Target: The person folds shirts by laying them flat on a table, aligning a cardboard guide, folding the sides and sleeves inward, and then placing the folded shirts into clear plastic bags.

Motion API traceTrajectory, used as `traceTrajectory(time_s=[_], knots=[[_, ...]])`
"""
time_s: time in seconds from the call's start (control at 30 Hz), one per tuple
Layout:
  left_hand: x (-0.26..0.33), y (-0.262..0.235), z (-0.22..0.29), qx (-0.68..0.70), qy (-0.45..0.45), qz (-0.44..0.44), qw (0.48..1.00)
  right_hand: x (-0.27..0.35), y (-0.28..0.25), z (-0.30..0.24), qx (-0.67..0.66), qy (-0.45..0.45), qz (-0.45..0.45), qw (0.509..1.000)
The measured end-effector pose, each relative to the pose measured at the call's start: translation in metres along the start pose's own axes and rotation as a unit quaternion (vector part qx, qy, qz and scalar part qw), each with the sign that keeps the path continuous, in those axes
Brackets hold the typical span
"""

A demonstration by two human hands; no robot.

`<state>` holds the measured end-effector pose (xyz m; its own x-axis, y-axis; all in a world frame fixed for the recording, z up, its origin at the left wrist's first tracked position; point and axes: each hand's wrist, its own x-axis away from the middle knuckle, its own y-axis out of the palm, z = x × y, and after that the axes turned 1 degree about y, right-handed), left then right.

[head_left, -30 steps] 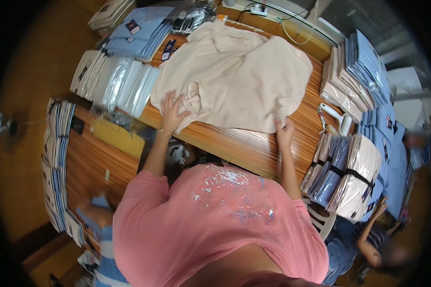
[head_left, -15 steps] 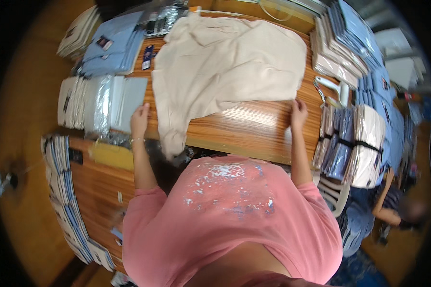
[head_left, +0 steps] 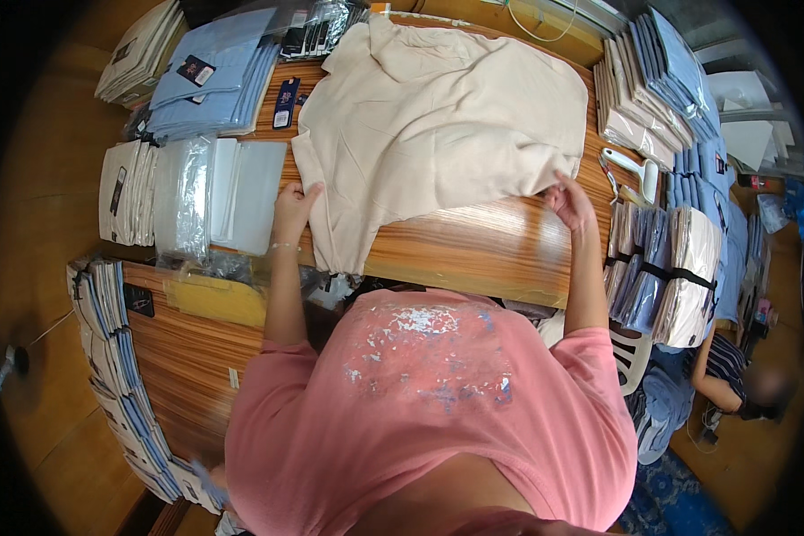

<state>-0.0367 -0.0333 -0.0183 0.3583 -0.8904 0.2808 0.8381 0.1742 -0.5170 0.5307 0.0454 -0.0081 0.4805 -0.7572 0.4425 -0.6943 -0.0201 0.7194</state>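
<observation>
A cream knit garment (head_left: 456,116) lies spread over the wood-grain table (head_left: 473,250), wrinkled, with one narrow part hanging toward the front edge. At its lower right corner, my right hand (head_left: 572,205) pinches the hem, with the fabric bunched at the fingertips. My left hand (head_left: 293,214) rests by the garment's left edge, thumb apart from the fingers and touching the cloth. A dark blue hang tag (head_left: 285,103) lies on the table to the left of the garment.
Light blue folded garments (head_left: 210,76) and clear plastic bags (head_left: 183,192) stand at left. On the right are a white lint roller (head_left: 630,168), strapped bundles (head_left: 688,277) and tall stacks (head_left: 639,107). Another person (head_left: 724,380) sits at far right.
My right hand has moved up onto the garment's corner and gripped it. My left hand has shifted right to the garment's edge. The hanging part has been pulled up and right.
</observation>
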Motion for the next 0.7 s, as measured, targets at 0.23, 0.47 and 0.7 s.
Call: traceTrajectory(time_s=[0.23,0.47,0.7], knots=[[-0.01,-0.014,-0.049,0.08,-0.052,0.013,0.995,0.046,0.078,0.004,0.144,-0.335,0.254,0.896],[0.021,0.015,0.041,-0.209,0.078,0.066,0.972,0.068,0.037,0.021,0.283,-0.101,0.33,0.895],[-0.003,-0.011,-0.02,-0.125,0.054,0.007,0.991,0.124,0.048,0.043,0.286,-0.152,0.402,0.857]])
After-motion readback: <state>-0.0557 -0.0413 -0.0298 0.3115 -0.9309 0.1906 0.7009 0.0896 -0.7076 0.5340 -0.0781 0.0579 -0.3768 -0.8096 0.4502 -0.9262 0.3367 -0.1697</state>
